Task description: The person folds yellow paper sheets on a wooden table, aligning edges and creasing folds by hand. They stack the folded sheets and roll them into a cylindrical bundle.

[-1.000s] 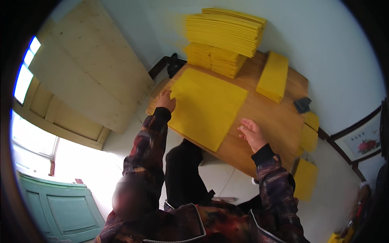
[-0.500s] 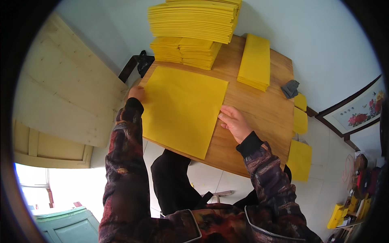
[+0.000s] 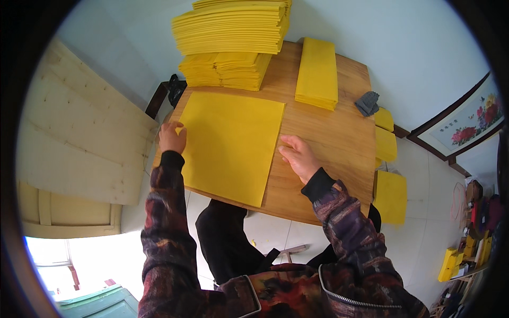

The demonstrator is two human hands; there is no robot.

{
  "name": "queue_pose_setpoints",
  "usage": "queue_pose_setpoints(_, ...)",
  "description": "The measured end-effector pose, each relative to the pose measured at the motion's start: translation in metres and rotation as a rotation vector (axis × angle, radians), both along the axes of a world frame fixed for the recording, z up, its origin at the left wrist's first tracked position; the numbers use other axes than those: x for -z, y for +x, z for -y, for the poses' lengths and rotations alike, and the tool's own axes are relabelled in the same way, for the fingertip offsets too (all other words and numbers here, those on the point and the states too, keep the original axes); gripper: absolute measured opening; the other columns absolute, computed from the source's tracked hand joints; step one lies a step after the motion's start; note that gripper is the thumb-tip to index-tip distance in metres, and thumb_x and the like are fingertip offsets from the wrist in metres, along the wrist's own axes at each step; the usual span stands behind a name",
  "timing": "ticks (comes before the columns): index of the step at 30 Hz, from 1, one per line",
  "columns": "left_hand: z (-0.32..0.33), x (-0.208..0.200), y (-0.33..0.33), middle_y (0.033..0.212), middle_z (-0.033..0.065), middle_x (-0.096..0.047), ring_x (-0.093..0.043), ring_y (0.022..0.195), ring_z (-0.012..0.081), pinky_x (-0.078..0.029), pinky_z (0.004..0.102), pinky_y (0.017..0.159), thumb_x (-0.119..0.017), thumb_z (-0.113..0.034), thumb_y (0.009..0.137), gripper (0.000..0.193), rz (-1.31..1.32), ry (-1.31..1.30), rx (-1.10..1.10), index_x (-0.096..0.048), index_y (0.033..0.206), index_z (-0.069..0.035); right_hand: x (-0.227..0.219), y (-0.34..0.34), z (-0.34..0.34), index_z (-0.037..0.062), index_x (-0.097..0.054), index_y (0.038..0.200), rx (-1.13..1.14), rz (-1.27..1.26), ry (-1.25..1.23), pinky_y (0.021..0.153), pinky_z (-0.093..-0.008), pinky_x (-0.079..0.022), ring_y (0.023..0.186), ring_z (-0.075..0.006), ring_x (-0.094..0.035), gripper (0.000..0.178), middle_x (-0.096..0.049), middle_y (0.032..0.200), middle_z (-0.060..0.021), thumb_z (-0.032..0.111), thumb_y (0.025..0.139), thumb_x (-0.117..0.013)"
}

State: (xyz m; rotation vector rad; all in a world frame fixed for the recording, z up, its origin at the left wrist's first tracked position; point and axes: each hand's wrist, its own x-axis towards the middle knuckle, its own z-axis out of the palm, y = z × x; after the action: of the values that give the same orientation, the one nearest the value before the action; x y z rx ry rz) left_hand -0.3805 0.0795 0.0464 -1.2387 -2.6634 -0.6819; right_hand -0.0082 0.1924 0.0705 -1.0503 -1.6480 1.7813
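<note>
A large, nearly square yellow sheet [image 3: 230, 148], which looks like soft fabric or felt, lies flat on the wooden table before me. At its left edge rests my left hand [image 3: 172, 138], with bent fingers and the thumb apart from them. Just beyond the sheet's right edge is my right hand [image 3: 300, 159], its fingers loosely curled and nothing visible between them. Whether the sheet is one layer or folded double I cannot tell.
Tall stacks of folded yellow pieces [image 3: 228, 32] stand at the table's [image 3: 339, 159] far left. A narrow yellow pile [image 3: 317, 74] lies far right, near a crumpled grey cloth [image 3: 367, 103]. Yellow-topped seats [image 3: 391, 196] are beyond the right edge. A wooden panel [image 3: 85, 127] leans at left.
My left hand has come nearer along the sheet's left edge, with its fingers now in sight. The right hand has drawn slightly off the right edge. The whole view has shifted a little.
</note>
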Motion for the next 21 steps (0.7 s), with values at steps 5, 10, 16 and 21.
queue_pose_setpoints(5, 0.011, -0.011, 0.040, 0.117, 0.0133, -0.058, -0.052, 0.111, 0.0334, -0.041, 0.0420, 0.097, -0.066, -0.023, 0.077, 0.031, 0.035, -0.132, 0.128, -0.066, 0.106, -0.012, 0.003, -0.019, -0.010, -0.0065, -0.048, 0.126, 0.032, -0.013, -0.001, 0.089, -0.0318, -0.046, 0.103, -0.0231, -0.057, 0.048, -0.057, 0.121, -0.0192, 0.017, 0.087, -0.062)
queue_pose_setpoints(10, 0.002, -0.014, 0.044, 0.127, 0.0036, -0.054, -0.047, 0.119, 0.0305, -0.039, 0.0522, 0.097, -0.066, -0.028, 0.079, 0.032, 0.057, -0.103, 0.185, -0.065, 0.110, -0.018, 0.004, -0.021, -0.022, -0.0064, -0.050, 0.124, 0.065, -0.008, 0.087, 0.087, -0.0320, -0.047, 0.100, -0.0233, -0.058, 0.046, -0.058, 0.119, -0.0186, 0.018, 0.086, -0.062)
queue_pose_setpoints(16, 0.003, -0.012, 0.059, 0.118, 0.0082, -0.057, -0.050, 0.115, 0.0311, -0.042, 0.0436, 0.094, -0.067, -0.015, 0.078, 0.024, 0.131, 0.171, 0.272, -0.065, 0.102, -0.013, -0.005, -0.029, -0.018, -0.0005, -0.057, 0.112, 0.016, 0.166, 0.582, 0.088, -0.0379, -0.046, 0.099, -0.0321, -0.056, 0.035, -0.059, 0.110, -0.0176, 0.014, 0.081, -0.062)
queue_pose_setpoints(21, 0.074, -0.037, 0.077, 0.094, 0.0127, -0.058, -0.060, 0.087, 0.0306, -0.048, 0.0365, 0.075, -0.060, 0.000, 0.077, 0.012, 0.117, 0.303, 0.105, -0.063, 0.087, -0.006, -0.014, -0.044, 0.011, 0.0056, -0.062, 0.101, -0.368, 0.147, 1.011, 0.090, -0.0436, -0.043, 0.102, -0.0361, -0.052, 0.027, -0.059, 0.105, -0.0138, 0.012, 0.075, -0.063)
